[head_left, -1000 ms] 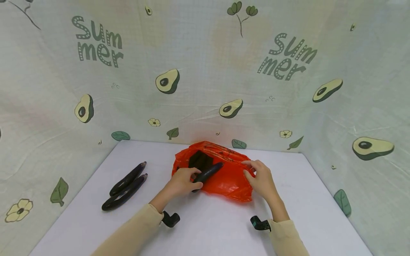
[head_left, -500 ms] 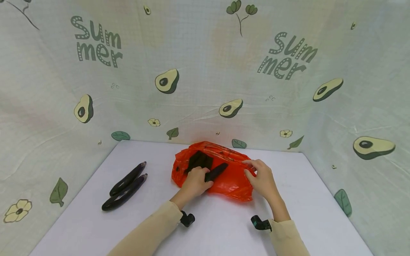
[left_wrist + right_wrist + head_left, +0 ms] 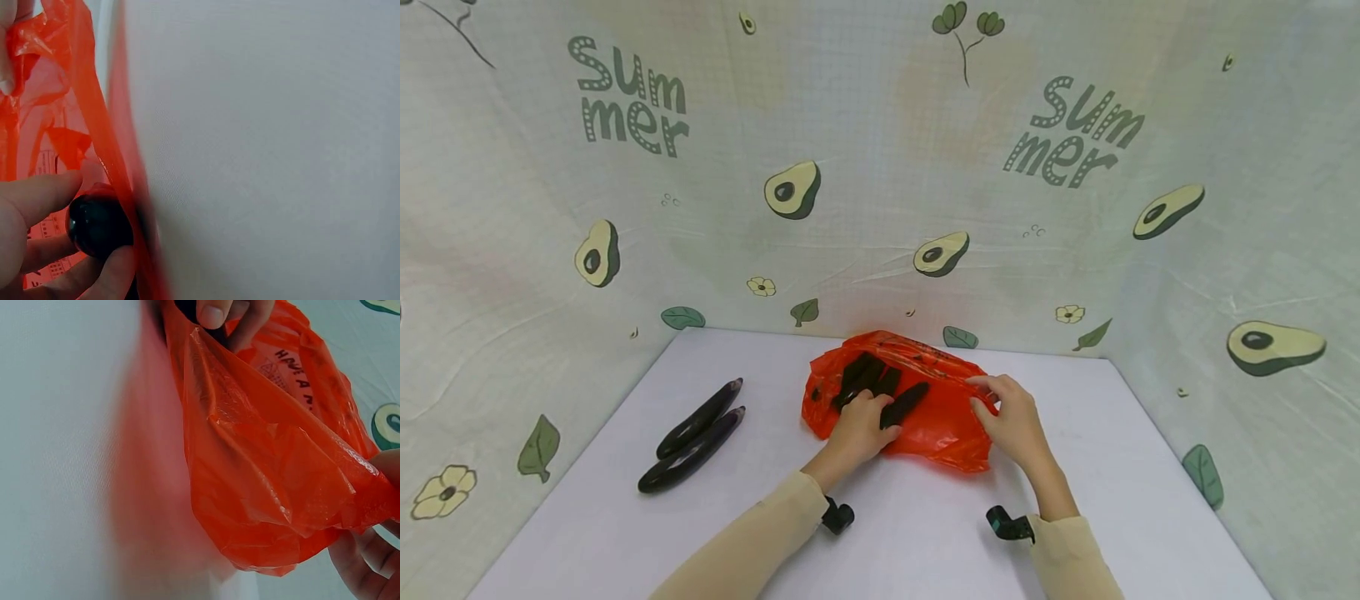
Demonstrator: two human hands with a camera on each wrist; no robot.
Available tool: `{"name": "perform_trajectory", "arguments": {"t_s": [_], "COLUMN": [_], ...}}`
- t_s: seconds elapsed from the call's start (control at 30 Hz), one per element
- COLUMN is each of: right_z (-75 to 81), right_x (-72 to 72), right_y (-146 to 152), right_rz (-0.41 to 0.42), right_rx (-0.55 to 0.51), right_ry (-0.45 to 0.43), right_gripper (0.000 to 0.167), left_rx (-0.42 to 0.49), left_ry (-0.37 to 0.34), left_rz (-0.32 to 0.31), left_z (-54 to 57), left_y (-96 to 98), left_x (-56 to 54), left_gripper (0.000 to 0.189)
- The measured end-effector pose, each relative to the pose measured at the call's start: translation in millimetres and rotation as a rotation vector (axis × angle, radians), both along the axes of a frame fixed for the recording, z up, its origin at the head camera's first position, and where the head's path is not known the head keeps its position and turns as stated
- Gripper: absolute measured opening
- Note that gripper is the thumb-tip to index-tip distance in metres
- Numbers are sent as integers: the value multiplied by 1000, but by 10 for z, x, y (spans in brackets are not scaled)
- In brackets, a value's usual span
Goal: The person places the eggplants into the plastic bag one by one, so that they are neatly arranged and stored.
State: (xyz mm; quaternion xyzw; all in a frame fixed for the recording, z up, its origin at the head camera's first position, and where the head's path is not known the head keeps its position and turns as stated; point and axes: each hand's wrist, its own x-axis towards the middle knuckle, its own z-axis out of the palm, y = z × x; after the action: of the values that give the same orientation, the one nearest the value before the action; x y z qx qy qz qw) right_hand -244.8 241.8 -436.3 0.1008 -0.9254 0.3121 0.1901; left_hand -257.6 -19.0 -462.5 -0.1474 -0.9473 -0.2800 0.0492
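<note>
Printed cloth (image 3: pixel 865 125) hung behind the white tabletop (image 3: pixel 917 533). On my feed, the left hand (image 3: pixel 854 432) curled round one eggplant (image 3: pixel 100 225) at the red bag's (image 3: pixel 942 429) mouth; the right hand (image 3: pixel 1013 421) pinched its edge, apparently to spread it. Two more eggplants (image 3: pixel 694 456) lay left of both hands.

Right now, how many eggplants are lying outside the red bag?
2: a farther eggplant and a nearer eggplant, side by side on the table, left of the red bag. The left hand holds another eggplant in its mouth; others inside may be hidden.
</note>
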Motion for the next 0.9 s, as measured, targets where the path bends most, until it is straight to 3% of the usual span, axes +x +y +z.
{"name": "perform_trajectory", "arguments": {"t_s": [0.33,0.67,0.9], "right_z": [13,-16,-19], "right_x": [-13,-19,-14], "right_y": [4,8,-5], "right_rz": [8,2,4], "right_rx": [-7,2,-3], "right_ry": [3,5,1], "right_gripper": [31,31,30], "left_rx": [74,72,59], "left_ry": [-46,-14,-10], "left_rz": [-50,5,49], "left_z": [2,-11,-26], "left_y": [-93,6,48], "left_x": [25,-10,-98], "left_gripper": [54,52,55]}}
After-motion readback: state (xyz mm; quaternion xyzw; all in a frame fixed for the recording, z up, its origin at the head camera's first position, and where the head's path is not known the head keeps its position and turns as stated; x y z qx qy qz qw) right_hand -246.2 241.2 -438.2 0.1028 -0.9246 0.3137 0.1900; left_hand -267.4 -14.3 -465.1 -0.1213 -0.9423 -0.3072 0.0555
